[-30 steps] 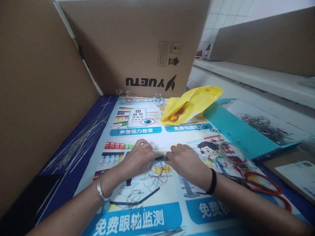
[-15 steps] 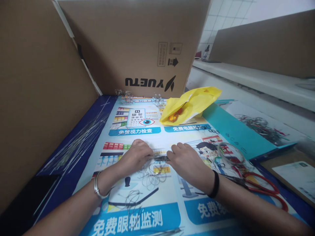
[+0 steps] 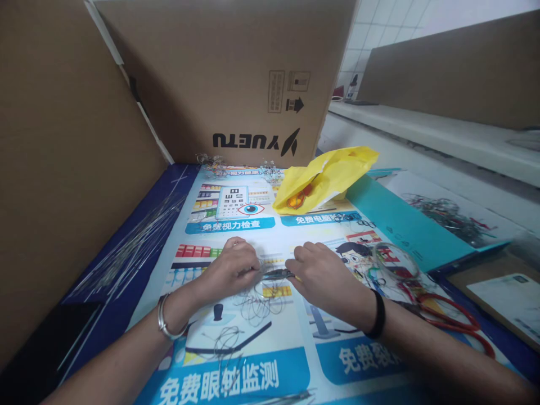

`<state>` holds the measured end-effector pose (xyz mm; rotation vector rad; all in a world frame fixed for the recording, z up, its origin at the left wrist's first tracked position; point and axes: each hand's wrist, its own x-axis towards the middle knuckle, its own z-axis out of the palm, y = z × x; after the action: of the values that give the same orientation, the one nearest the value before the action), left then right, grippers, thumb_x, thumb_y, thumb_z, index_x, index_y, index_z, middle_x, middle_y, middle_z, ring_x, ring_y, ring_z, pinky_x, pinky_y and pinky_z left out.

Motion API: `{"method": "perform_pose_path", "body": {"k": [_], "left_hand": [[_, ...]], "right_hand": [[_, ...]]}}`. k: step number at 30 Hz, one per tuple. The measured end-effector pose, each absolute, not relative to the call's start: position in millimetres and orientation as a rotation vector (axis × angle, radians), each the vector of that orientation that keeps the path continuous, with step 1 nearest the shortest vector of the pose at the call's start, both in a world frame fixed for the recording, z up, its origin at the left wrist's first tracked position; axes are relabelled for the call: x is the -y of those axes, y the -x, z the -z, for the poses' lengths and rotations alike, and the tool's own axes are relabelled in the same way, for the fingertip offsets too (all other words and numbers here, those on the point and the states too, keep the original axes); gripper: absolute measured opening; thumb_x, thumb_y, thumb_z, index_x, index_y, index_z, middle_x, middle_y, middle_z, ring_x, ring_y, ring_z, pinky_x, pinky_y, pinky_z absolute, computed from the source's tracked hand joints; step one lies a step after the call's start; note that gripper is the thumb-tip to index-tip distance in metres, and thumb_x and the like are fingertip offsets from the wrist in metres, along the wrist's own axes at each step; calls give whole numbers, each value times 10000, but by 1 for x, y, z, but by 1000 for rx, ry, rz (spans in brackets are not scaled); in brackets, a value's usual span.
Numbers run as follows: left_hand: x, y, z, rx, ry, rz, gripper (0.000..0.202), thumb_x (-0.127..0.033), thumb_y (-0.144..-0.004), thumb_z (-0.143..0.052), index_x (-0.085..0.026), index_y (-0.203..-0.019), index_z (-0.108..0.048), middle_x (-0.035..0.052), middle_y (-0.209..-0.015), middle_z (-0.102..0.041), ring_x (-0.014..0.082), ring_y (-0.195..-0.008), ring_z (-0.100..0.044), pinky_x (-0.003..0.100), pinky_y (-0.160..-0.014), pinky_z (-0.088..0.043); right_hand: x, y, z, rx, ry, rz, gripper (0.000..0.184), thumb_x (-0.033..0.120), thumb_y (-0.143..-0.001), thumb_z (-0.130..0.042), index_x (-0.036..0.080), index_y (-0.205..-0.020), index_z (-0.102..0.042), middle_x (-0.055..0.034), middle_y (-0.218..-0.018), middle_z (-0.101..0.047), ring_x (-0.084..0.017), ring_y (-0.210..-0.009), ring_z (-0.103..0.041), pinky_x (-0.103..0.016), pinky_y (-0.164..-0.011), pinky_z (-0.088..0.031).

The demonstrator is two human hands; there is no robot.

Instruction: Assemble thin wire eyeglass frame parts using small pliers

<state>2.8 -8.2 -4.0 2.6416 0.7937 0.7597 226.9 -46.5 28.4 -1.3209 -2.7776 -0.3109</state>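
The pliers (image 3: 276,274) sit between the left grip (image 3: 234,267) and the right grip (image 3: 323,278), over the printed sheet (image 3: 278,233). Just before them are wire loops (image 3: 257,306). Well left of them, straight wires (image 3: 139,244) lie on the surface (image 3: 133,281). To their right are a wire coil (image 3: 399,277) and scissors (image 3: 451,324); behind them, rightward, a bag (image 3: 333,177); farther behind, a cardboard panel (image 3: 211,73).
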Motion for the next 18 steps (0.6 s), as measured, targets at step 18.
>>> {"method": "perform_pose_path", "body": {"k": [18], "left_hand": [[12, -9, -2, -804, -2723, -777, 196, -89, -790, -477, -175, -635, -561, 0, -668, -551, 130, -723, -499, 331, -838, -366]], "right_hand": [[59, -211, -27, 2720, 1333, 626, 75, 96, -809, -505, 157, -799, -546, -68, -772, -534, -220, -723, -431, -336, -617, -249]]}}
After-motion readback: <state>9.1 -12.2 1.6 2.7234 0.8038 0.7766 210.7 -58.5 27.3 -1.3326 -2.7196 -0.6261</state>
